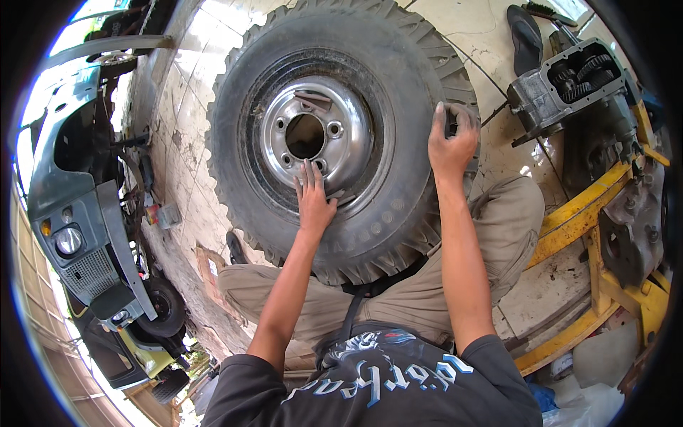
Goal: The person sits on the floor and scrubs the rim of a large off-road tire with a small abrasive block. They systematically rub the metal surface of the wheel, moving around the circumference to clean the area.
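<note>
A large off-road tyre (420, 85) lies flat between my crossed legs, mounted on a shiny, partly rusted steel wheel rim (345, 146) with a round centre hole and bolt holes. My left hand (314, 199) rests on the lower part of the rim, fingers stretched toward the bolt holes. By its thumb lies a small greyish scrap (343, 196) that I cannot make out. A folded brown strip (313, 100) sits on the rim above the centre hole. Over the tyre's right side, my right hand (453, 142) is loosely curled, thumb and fingers apart, with nothing visible in it.
At the right, an opened metal gearbox (569, 85) with exposed gears stands near a yellow metal frame (580, 210). A dark sandal (525, 39) and a brush (549, 13) lie at the far right. A dark green vehicle body (71, 171) stands at left on the tiled floor's edge.
</note>
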The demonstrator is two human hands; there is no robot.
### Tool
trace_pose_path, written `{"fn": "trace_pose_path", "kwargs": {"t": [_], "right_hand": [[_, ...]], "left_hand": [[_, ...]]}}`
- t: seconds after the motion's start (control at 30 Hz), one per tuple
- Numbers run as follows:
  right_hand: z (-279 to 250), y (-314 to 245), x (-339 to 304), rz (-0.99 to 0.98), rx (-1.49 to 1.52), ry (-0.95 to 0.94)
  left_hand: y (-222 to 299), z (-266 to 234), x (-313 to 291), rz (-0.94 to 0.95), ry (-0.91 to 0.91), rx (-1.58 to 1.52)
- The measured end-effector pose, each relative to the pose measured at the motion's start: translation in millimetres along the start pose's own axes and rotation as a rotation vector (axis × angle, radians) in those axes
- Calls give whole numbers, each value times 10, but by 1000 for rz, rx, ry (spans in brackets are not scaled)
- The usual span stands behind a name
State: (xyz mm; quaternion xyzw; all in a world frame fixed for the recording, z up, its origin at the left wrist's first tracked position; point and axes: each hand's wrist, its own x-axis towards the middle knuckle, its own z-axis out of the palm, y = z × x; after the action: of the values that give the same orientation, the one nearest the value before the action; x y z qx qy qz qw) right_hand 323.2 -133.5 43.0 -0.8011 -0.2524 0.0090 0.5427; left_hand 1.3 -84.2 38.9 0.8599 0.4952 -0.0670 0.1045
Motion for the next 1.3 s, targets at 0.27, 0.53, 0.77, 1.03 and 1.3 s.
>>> {"fn": "trace_pose_path", "kwargs": {"t": [0.27,0.53,0.77,1.03,1.3], "right_hand": [[25,24,-4,-23,6,26],[11,20,23,-7,15,25],[27,52,-2,-51,-2,28],[7,59,-10,-29,-8,26],[19,34,15,-13,-10,21]], "left_hand": [[-30,-17,98,174,70,-63],[110,54,372,267,83,28],[872,218,879,89,246,-55],[262,132,265,177,115,-70],[67,123,201,166,106,-82]]}}
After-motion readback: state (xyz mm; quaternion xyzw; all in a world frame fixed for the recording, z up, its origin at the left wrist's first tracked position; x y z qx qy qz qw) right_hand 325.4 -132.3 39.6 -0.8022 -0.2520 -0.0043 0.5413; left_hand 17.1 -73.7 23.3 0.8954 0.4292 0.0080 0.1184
